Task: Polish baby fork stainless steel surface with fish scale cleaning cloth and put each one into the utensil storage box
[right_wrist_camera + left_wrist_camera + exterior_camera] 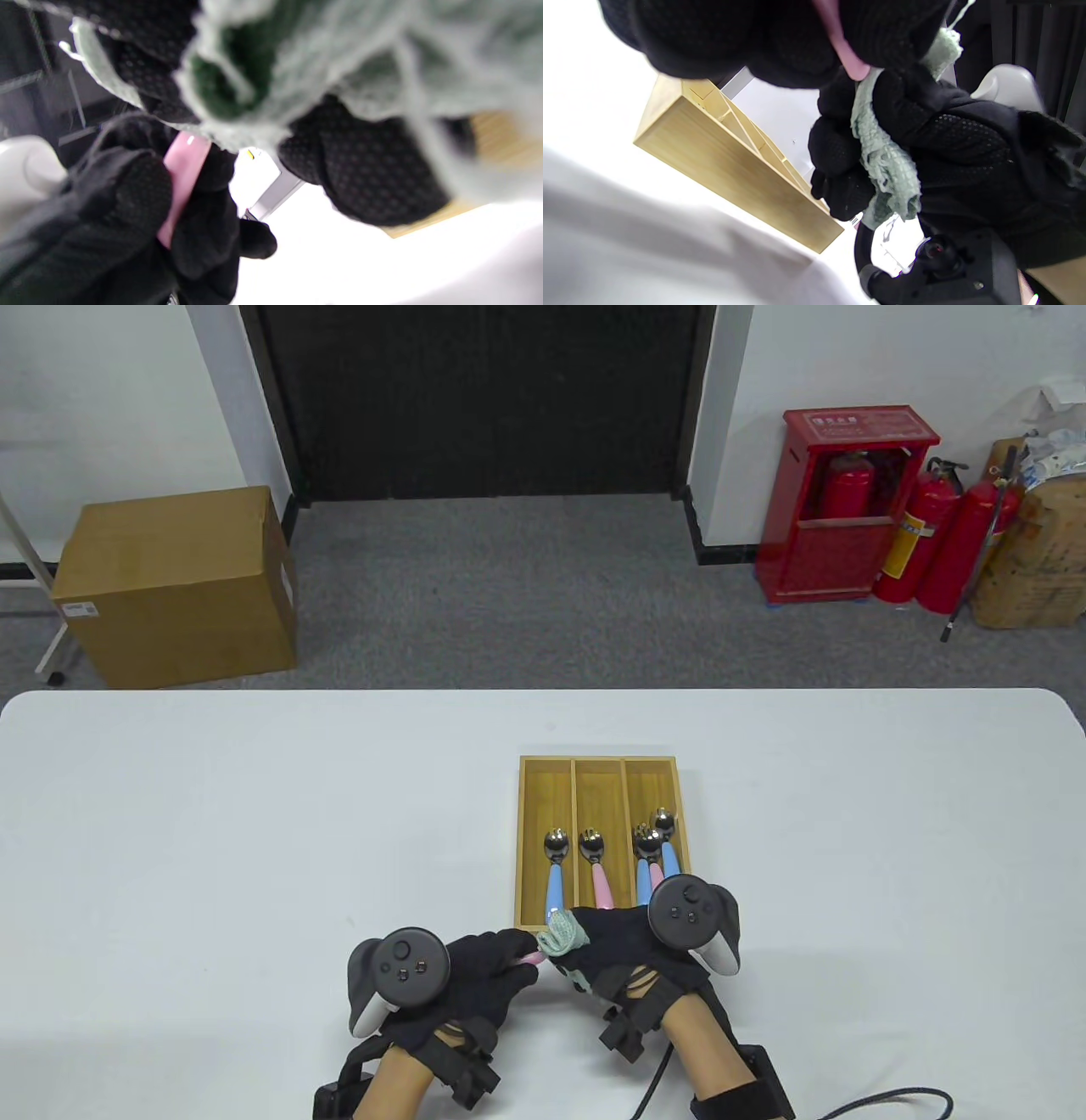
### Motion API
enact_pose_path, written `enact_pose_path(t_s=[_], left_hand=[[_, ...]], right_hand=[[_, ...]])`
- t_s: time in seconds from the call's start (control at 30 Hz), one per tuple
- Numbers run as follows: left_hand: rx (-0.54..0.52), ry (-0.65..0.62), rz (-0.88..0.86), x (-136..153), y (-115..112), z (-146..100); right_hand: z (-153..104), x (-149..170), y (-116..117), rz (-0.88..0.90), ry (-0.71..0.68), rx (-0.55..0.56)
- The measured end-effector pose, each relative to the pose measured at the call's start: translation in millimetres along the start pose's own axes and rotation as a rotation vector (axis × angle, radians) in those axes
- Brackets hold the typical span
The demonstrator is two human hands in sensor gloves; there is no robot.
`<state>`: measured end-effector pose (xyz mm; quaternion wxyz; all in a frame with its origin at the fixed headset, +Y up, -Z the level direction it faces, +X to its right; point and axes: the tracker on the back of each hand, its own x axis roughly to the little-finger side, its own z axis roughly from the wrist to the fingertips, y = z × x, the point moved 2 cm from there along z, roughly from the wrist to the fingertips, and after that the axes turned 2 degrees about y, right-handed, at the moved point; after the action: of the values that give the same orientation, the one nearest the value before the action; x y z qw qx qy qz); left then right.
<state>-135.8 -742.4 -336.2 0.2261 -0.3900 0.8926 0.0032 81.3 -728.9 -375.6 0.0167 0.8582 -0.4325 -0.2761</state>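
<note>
My left hand (501, 963) grips the pink handle of a baby fork (533, 958), just in front of the wooden utensil box (599, 768). My right hand (607, 946) holds the pale green fish scale cloth (562, 935) wrapped round the fork's head, which is hidden. The pink handle (845, 53) runs into the cloth (888, 165) in the left wrist view. In the right wrist view the handle (182, 169) sits between left fingers under the blurred cloth (297, 63). Several baby utensils lie in the box: blue (555, 865), pink (597, 867), and a blue-pink group (656, 848).
The box (738, 169) has three long compartments and stands mid-table, just beyond my hands. White table (212, 831) spreads wide to both sides. A black cable (857, 1103) trails from my right wrist at the near edge.
</note>
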Motion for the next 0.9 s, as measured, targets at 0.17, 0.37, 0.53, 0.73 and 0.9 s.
enact_pose_path(t_s=[0.17, 0.37, 0.53, 0.73, 0.9], left_hand=[[0.04, -0.02, 0.152, -7.8, -6.2, 0.7], [0.047, -0.032, 0.207, -12.1, -7.3, 1.0], [0.005, -0.024, 0.194, -12.6, -1.0, 0.4], [-0.048, 0.033, -0.031, 0.4, 4.2, 1.2], [-0.072, 0.078, -0.076, 3.2, 4.1, 2.5]], right_hand=[[1.8, -7.7, 11.3, -0.241, -0.05, -0.114], [2.7, -10.9, 16.6, -0.317, -0.058, -0.136], [0.6, -4.3, 9.3, -0.2, -0.014, -0.043], [-3.5, 7.9, -5.7, 0.061, 0.074, 0.133], [-7.5, 5.2, -13.8, 0.017, 0.105, 0.27]])
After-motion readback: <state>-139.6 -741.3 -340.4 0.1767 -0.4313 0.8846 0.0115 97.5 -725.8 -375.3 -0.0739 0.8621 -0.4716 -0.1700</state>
